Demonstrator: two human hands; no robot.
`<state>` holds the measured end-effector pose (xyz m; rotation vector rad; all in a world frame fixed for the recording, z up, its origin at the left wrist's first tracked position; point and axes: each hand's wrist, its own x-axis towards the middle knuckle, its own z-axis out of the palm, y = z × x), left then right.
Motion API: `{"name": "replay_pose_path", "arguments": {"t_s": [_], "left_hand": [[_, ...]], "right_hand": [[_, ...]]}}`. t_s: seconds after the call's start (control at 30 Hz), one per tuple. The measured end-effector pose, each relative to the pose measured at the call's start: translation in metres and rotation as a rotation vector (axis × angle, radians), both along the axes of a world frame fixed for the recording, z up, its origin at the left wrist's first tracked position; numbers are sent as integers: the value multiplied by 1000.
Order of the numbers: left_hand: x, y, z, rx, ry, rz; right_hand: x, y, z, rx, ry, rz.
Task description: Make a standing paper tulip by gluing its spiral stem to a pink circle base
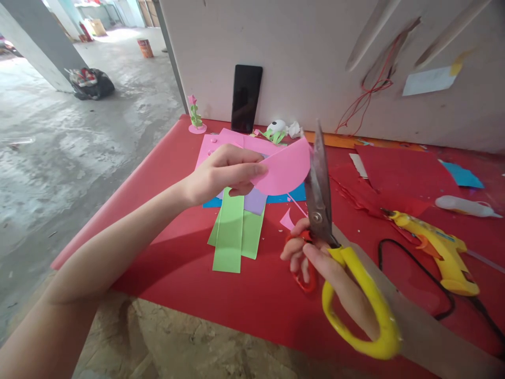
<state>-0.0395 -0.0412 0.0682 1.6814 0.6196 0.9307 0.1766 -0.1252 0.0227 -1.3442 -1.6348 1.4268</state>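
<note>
My left hand (229,171) pinches a pink half-round piece of paper (284,168) by its left end, thumb on top. In my right hand (315,252) is a large pair of scissors (319,195) with one yellow and one red handle, blades pointing up. The blades stand at the paper's right edge and look nearly closed; whether they grip the paper I cannot tell. Below the paper, green paper strips (228,237) overlap a purple piece (255,202) and blue paper. A small pink offcut (287,218) lies left of my right hand.
A yellow glue gun (442,250) with a black cord lies at the right, near a white bottle (465,205). A black phone (246,99) leans on the wall beside a small paper flower (194,113). The red table (165,268) ends along the left and front.
</note>
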Motion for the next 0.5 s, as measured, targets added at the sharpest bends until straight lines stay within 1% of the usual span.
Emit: {"name": "replay_pose_path", "arguments": {"t_s": [0.13,0.2,0.33,0.5], "left_hand": [[1,-4,2,-51,119,-113],[2,-6,1,-66,152,-132],[1,-5,-1,-55,117,-86],[1,0,-1,-16,-67,33]], "right_hand": [[-2,4,-2,5,7,-17],[-3,5,2,7,2,-30],[-1,5,5,49,16,-21],[2,4,1,137,-56,-5]]}}
